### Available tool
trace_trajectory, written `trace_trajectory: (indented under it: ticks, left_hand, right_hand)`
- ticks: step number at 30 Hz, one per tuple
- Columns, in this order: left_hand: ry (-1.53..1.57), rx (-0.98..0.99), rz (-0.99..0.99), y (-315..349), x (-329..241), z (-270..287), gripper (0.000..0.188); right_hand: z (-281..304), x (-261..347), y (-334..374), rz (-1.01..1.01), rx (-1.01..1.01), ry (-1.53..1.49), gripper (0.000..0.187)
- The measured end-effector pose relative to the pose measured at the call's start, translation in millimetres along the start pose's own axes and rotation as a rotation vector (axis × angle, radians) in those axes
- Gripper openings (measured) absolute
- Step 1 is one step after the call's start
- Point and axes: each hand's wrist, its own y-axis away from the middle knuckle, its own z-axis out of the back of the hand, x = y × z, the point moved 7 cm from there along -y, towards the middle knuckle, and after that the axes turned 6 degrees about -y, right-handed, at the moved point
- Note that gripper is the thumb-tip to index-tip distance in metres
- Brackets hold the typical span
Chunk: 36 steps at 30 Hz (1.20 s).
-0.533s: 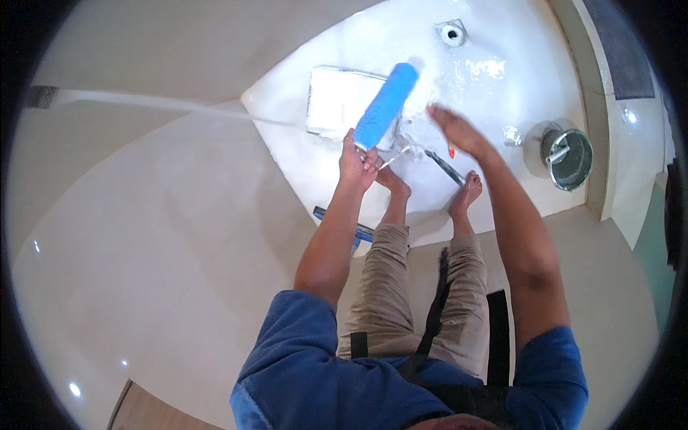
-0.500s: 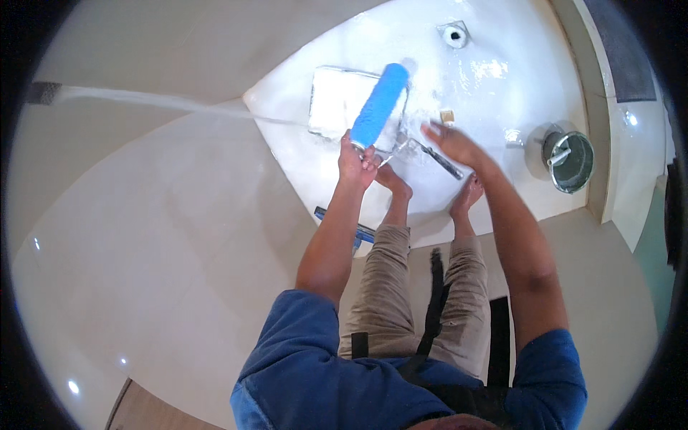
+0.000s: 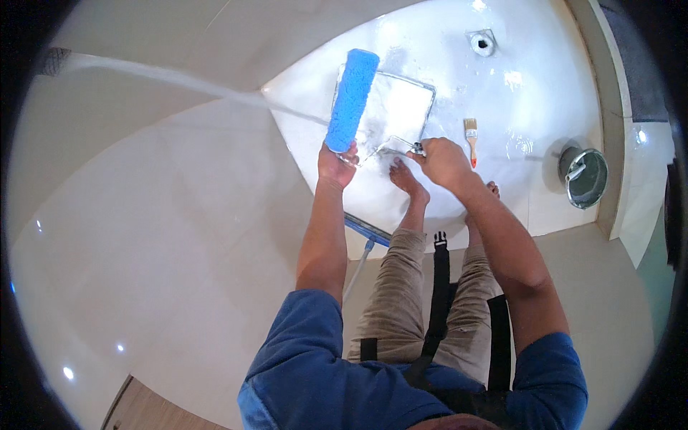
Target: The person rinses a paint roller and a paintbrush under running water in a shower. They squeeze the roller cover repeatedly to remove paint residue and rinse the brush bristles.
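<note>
A paint roller with a fluffy blue sleeve [image 3: 353, 100] is held in both my hands, its sleeve slanting up away from me. My left hand [image 3: 338, 166] is closed around the sleeve's near end. My right hand [image 3: 441, 163] wraps the roller's handle, most of which its fingers hide; the thin metal frame [image 3: 383, 147] runs between the two hands. Behind the roller, a square tray [image 3: 431, 106] lies on the wet white floor, partly covered by the sleeve. To the right of my right hand lies a flat paintbrush [image 3: 471, 142] with pale bristles.
A dark bucket [image 3: 586, 180] with a pale stick-like thing in it stands at the right, beside a low ledge [image 3: 609, 136]. Further back is a round floor drain [image 3: 481, 44]. A blue squeegee [image 3: 368, 229] lies by my feet, near the white floor's edge.
My right hand, earlier open and away from the handle, has taken hold of it. My left hand and the roller have shifted left. The paintbrush, mostly hidden before, shows fully.
</note>
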Motion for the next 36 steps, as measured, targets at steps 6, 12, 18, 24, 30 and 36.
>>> trace_trajectory:
  ticks: [6, 12, 18, 24, 30, 36]
  left_hand:
    - [-0.872, -0.159, -0.68, -10.6, -57.8, -13.1, 0.059]
    - [-1.419, -0.024, -0.587, -17.1, -99.0, -55.3, 0.07]
    - [-0.828, 0.333, -0.012, -22.7, -79.5, -22.5, 0.071]
    - [-0.564, 0.344, 0.101, -35.0, -70.0, -22.3, 0.071]
    - [-0.305, 0.554, 0.274, -26.5, -41.4, -18.7, 0.069]
    - [0.011, 0.482, 0.269, -34.4, -51.1, -15.8, 0.07]
  right_hand:
    - [0.8, 42.8, -6.6, -0.031, -0.069, 0.031, 0.045]
    - [4.4, 49.5, -13.0, 0.017, -0.067, 0.027, 0.055]
    - [15.2, 35.8, -19.4, 0.068, 0.125, -0.043, 0.069]
    - [1.0, 27.1, -23.1, -0.056, 0.247, -0.169, 0.073]
    - [-19.5, 4.3, -16.2, 0.109, 0.222, -0.157, 0.075]
    - [-30.6, 11.8, -19.8, 0.085, 0.231, -0.247, 0.074]
